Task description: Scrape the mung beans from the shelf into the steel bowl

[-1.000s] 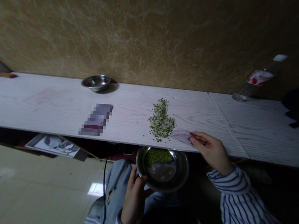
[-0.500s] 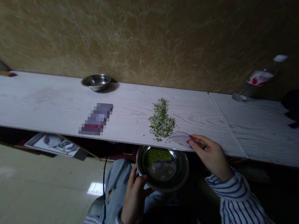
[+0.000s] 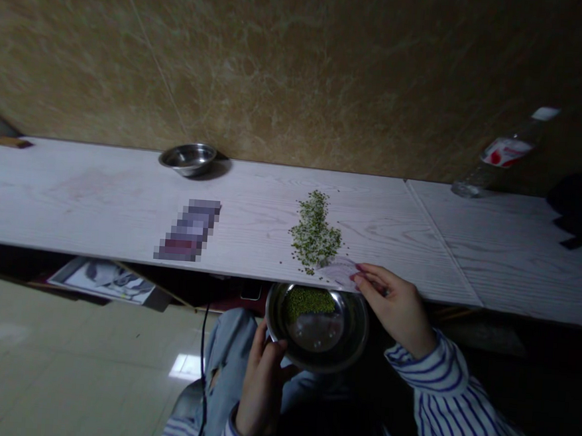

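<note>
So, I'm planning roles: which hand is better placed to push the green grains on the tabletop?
Likely the right hand: it holds a clear sheet beside the green grains, while the left hand holds the near bowl.

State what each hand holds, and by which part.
Left hand: the larger metal bowl, by its near-left rim. Right hand: the clear protractor-like piece, by its right end.
</note>
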Demonstrator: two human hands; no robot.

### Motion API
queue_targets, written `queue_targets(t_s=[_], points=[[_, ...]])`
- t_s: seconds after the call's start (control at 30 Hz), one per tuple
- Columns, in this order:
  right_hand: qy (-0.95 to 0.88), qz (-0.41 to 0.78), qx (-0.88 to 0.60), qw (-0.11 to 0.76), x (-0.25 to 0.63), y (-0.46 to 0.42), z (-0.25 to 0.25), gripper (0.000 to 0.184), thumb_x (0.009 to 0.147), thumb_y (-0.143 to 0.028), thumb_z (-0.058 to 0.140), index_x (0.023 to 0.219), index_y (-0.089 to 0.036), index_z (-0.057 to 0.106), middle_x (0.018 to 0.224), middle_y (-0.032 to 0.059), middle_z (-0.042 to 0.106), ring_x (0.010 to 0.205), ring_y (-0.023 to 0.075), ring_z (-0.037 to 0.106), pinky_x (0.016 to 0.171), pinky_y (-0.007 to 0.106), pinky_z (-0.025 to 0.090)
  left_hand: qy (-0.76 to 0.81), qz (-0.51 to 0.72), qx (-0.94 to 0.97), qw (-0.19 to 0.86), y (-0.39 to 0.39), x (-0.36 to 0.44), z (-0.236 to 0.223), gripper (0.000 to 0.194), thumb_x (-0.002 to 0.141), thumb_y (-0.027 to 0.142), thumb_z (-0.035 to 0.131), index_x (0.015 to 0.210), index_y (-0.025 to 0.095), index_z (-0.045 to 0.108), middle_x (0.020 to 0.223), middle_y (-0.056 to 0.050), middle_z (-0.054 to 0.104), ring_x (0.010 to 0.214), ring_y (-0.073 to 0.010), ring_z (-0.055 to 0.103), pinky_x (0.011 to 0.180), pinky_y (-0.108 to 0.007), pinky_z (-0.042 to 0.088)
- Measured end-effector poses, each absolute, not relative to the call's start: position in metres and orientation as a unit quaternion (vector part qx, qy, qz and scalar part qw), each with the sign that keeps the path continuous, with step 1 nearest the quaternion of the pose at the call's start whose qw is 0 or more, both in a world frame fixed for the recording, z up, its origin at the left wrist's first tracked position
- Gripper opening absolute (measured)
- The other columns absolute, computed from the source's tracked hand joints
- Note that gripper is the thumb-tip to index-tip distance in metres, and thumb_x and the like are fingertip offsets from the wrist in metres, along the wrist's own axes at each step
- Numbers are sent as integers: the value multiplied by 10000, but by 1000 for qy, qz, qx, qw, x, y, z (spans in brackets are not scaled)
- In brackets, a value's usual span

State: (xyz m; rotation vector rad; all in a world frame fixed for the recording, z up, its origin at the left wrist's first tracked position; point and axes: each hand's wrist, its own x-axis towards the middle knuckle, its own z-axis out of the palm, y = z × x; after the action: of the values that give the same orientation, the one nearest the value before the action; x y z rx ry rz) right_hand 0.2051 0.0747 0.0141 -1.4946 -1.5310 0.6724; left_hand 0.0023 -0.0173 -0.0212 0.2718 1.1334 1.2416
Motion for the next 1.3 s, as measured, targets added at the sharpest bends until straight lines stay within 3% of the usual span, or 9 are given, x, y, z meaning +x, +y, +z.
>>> queue_targets(t_s=[0.3, 1.17, 1.3], points=[[-608, 296, -586, 447, 200, 82, 15, 292, 769, -355, 666, 992, -174, 720, 865, 96, 762, 748, 222, 727, 740, 350, 600, 503, 552, 113, 656, -17, 2, -21, 574, 783, 272, 575, 1344, 298, 459, 1288, -100, 546, 1035, -273, 542, 645, -307, 503], [-647, 314, -554, 420, 182, 81, 14, 288, 808, -330, 633, 1034, -172, 717, 879, 79, 759, 788, 197, 718, 749, 313, 589, 494, 568, 121, 647, -18, -1, -27, 483, 764, 263, 601, 1243, 254, 540, 1246, -97, 558, 1006, -253, 552, 676, -323, 523], [-634, 312, -564, 427, 183, 83, 15, 297, 806, -343, 635, 1038, -176, 714, 902, 84, 757, 782, 200, 719, 734, 315, 591, 492, 573, 115, 645, -17, -2, -27, 551, 759, 256, 610, 1300, 263, 507, 1233, -100, 579, 1013, -260, 561, 699, -341, 527]])
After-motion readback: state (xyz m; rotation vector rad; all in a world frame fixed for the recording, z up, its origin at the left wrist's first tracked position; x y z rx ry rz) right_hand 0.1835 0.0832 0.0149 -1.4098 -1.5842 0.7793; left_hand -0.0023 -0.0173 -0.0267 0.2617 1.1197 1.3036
